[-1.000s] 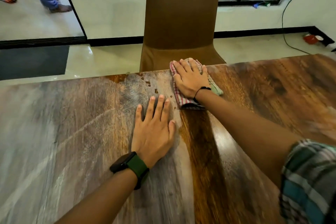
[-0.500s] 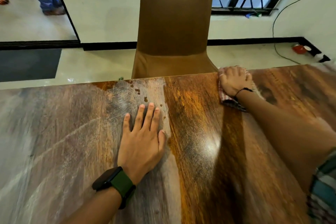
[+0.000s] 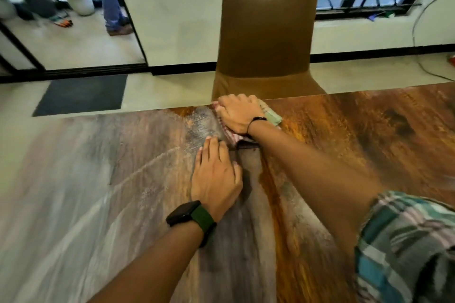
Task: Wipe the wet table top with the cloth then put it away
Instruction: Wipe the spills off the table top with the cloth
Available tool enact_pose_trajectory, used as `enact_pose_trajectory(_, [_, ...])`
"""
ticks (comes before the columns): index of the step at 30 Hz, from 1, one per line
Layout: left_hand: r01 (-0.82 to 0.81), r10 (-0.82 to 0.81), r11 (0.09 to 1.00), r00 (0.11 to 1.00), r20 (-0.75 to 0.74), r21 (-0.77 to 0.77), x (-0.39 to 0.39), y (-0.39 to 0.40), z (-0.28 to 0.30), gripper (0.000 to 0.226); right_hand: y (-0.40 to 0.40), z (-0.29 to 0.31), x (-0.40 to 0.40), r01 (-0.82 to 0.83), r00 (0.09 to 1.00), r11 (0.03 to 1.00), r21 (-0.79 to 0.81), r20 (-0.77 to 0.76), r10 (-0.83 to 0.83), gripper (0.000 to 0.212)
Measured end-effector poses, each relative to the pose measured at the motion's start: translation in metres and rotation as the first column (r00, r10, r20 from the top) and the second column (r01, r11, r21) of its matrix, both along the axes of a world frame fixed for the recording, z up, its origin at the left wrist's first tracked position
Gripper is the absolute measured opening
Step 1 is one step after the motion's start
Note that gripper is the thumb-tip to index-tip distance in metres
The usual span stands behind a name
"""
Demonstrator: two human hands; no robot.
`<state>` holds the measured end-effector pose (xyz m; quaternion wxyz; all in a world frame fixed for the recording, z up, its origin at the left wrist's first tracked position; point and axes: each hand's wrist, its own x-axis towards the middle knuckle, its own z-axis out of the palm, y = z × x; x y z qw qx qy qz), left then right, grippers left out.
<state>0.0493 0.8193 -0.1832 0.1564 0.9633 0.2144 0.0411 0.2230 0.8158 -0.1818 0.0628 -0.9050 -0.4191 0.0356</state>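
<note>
Head view, right hand (image 3: 237,113) pressing cloth (image 3: 270,113) at table (image 3: 369,130) far edge, fingers curled, left hand (image 3: 215,179) flat, fingers straight

My right hand (image 3: 237,113) is stretched far forward, palm down, its fingers bent at the knuckles. My left hand (image 3: 215,177) lies flat nearer to me, fingers straight and together, its fingertips just short of my right wrist.
</note>
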Motion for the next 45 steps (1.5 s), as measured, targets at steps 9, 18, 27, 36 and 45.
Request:
enact_pose_trajectory(9, [-0.119,0.121,0.991,0.992,-0.036,0.059,-0.039,0.131,-0.009,0.072,-0.111,-0.008,0.052,0.468,0.884,0.882,-0.046,0.016,-0.468,0.05])
enact_pose_trajectory(18, [-0.099,0.121,0.982,0.984,0.133,-0.161,-0.041,0.126,-0.006,0.07,0.033,-0.005,-0.069,0.173,0.985,0.981,-0.084,-0.005,-0.174,0.058])
enact_pose_trajectory(27, [-0.075,0.097,0.979,0.989,0.108,-0.191,-0.042,0.128,-0.004,0.063,-0.051,-0.002,-0.214,-0.145,0.989,0.988,-0.055,-0.003,0.145,0.057])
enact_pose_trajectory(36, [-0.053,0.098,0.957,0.984,0.149,-0.285,-0.042,0.128,-0.006,0.069,0.028,-0.003,-0.083,0.219,0.973,0.972,-0.087,-0.061,-0.224,0.058])
enact_pose_trajectory(45, [-0.051,0.122,0.938,0.974,0.19,-0.344,-0.046,0.128,-0.003,0.067,-0.025,0.001,-0.161,-0.202,0.979,0.974,-0.099,-0.042,0.199,0.06])
